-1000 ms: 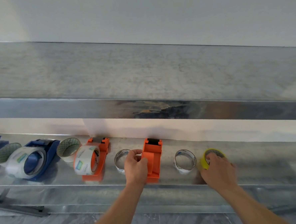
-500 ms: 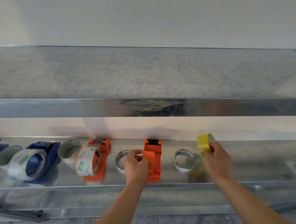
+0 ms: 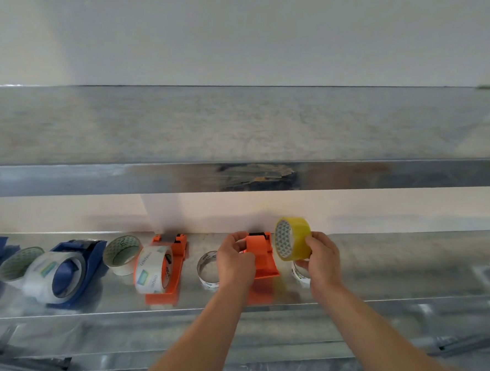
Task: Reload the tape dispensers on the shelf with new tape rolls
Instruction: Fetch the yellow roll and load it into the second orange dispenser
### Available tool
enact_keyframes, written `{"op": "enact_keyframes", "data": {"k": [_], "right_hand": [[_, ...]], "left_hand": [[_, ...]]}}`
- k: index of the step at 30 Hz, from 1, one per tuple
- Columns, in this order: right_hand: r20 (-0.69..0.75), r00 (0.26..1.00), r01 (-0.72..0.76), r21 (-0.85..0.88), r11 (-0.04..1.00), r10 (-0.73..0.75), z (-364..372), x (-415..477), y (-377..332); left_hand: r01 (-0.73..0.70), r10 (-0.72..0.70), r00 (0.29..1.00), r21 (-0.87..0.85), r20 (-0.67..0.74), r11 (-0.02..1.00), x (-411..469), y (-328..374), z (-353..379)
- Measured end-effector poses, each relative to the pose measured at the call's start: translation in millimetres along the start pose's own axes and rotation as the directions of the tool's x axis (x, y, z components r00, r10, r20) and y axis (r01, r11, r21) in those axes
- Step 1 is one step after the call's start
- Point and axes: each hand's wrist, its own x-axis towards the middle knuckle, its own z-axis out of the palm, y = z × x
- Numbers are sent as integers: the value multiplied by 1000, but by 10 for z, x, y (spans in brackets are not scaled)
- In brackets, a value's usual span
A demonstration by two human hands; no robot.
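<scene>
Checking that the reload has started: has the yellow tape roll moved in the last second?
Yes. The yellow tape roll left the shelf: the right hand lifted it leftward, next to the empty orange dispenser.

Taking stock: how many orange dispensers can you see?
2: a loaded orange dispenser left of centre, an empty orange dispenser in the left hand. Others may lie off-frame.

Bright, even, diffuse light; white wall (image 3: 228, 28) nearly washed out. Glossy metal of lower shelf (image 3: 400, 264) throws glare and smeared orange-yellow reflections. Upper shelf lip (image 3: 94, 180) darker; wall strip below it tinted warm. Slight motion blur overall; left side softest. Mild wide-angle bend toward edges.
</scene>
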Motion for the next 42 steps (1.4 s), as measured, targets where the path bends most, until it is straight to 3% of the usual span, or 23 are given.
{"op": "enact_keyframes", "data": {"k": [8,22,37,42], "right_hand": [[45,999,-26,24,999,25,207,-156,137],[90,996,0,-110,994,10,262,-162,344],[105,987,-101,-172,980,121,386,-149,376],[179,981,-30,-265,964,80,376,-156,360]], "left_hand": [[8,-7,1000,-64,14,998,81,4,-19],[1,0,1000,-51,17,999,1,9,-85],[22,-25,1000,-131,-19,991,21,-86,-45],[57,-59,998,-183,-6,982,65,-131,-44]]}}
